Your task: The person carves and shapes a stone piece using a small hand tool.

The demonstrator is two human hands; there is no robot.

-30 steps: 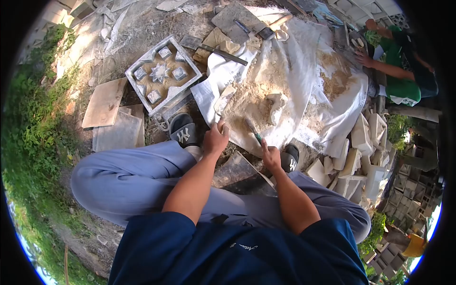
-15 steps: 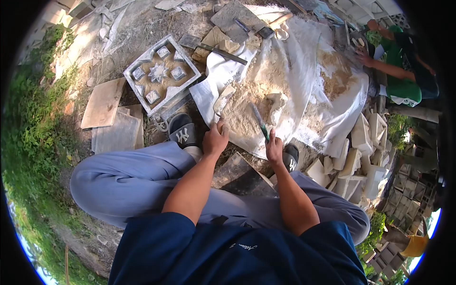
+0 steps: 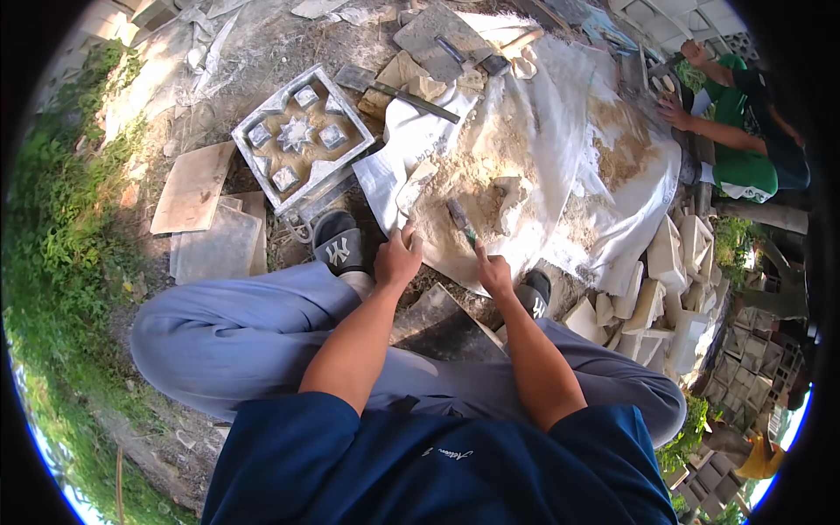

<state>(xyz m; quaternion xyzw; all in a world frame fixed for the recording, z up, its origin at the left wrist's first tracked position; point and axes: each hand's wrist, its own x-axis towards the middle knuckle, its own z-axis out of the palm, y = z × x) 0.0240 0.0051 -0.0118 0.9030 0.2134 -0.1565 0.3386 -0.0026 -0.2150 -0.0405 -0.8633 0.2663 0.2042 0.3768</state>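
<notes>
Two bare hands work above a white sheet spread on the ground. The right hand (image 3: 496, 273) is closed around the green handle of a narrow tool (image 3: 458, 213). The tool's long axis runs obliquely: the blade points away from the person and leans to the left, its tip over the pale powder (image 3: 477, 171) on the white sheet (image 3: 553, 140). Whether tip and powder touch cannot be told. The left hand (image 3: 398, 259) lies at the sheet's near edge, thumb and fingers drawn together; whether they grip the sheet cannot be told.

Just right of the blade, a curled pale piece (image 3: 512, 206) rises from the powder and borders the tool on that side. Beyond, a flat bar (image 3: 413, 101) slants across the sheet's far left part. To the left, a square frame (image 3: 347, 162) surrounds a star-shaped relief, with flat slabs (image 3: 194, 188) nearby. A dark plate (image 3: 451, 332) lies between the person's legs, and two sandals (image 3: 343, 252) flank the hands.

The setting is outdoors, on bare earth (image 3: 254, 52), with green plants (image 3: 66, 219) at left. Pale blocks (image 3: 667, 254) are heaped at right; beyond them, another person (image 3: 744, 149) is partly visible.
</notes>
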